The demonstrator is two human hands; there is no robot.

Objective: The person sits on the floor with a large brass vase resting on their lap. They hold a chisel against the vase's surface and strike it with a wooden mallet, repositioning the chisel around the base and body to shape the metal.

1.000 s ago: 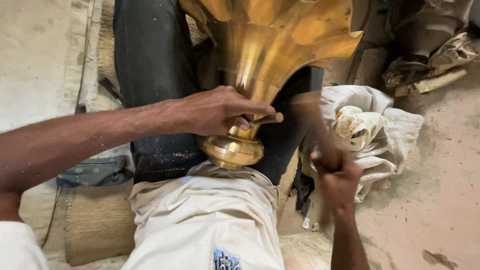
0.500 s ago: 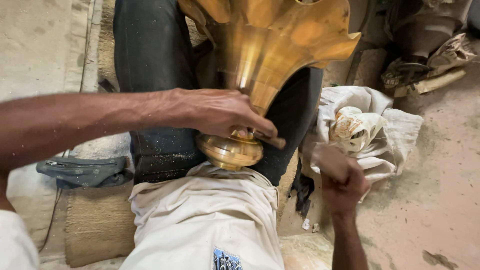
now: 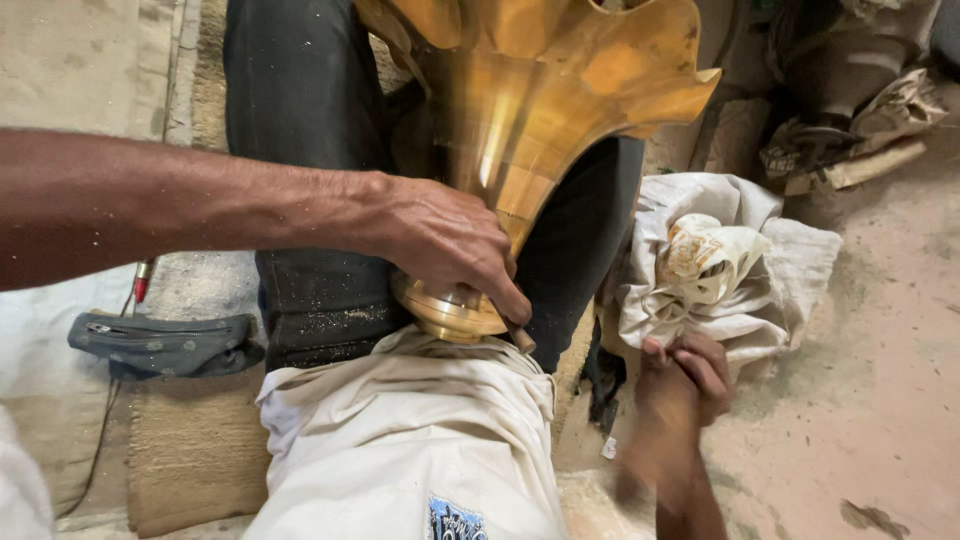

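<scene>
One shiny brass piece, flared like a flower with scalloped petal edges and narrowing to a ringed, rounded base (image 3: 520,150), sits wedged upside-wide in the person's lap, its base pressed down between a dark-trousered leg (image 3: 300,150) and a cream cloth (image 3: 410,440) spread over the other knee. The left hand (image 3: 440,240) is curled over the narrow neck just above the base, fingers wrapped down and around it, and a thin brownish tip pokes out from under the fingertips at the lower right; I cannot tell what that tip belongs to. Brass dust speckles the dark fabric right beside the base.

Off to the side, the right hand (image 3: 680,385) is low near the floor, fingers closed into a fist and blurred. Whether it holds anything I cannot tell; nothing shows between the fingers. It is close to a crumpled dirty white rag (image 3: 720,270) heaped on the dusty floor (image 3: 880,400), but apart from the brass.

From where I stand, this looks like hand finishing of the neck and base: the left hand steadies the piece while the other is away from it. For the working hand to come onto the metal, I'd judge, the grip on the neck must stay firm so that the flared top does not rock.

Further out, a grey zipped pouch (image 3: 165,345) lies on a woven mat (image 3: 190,450) to the left.
</scene>
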